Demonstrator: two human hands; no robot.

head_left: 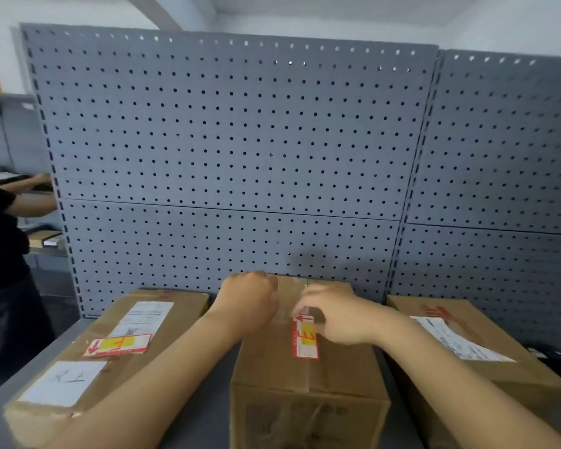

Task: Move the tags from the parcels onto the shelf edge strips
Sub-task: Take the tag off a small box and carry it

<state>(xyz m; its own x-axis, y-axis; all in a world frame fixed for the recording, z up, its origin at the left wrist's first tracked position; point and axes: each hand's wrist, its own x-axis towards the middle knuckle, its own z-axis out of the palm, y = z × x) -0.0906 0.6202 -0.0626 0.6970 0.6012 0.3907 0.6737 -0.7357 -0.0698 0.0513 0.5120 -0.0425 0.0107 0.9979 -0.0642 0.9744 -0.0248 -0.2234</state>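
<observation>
While left hand [246, 303] steadies (fingers curled), right hand [334, 314] pinches tag [305, 337].

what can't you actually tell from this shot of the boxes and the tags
Head view only:
- Print on the red and yellow tag on the middle brown cardboard box: blurred.
- Whether the right hand pinches that tag's top end: fingertips hidden behind the hand.
- What the left hand does on the box top: curled fingers face away.
- Right cardboard box: any tag hidden by the right forearm.
- Shelf edge strips: below the frame.
</observation>
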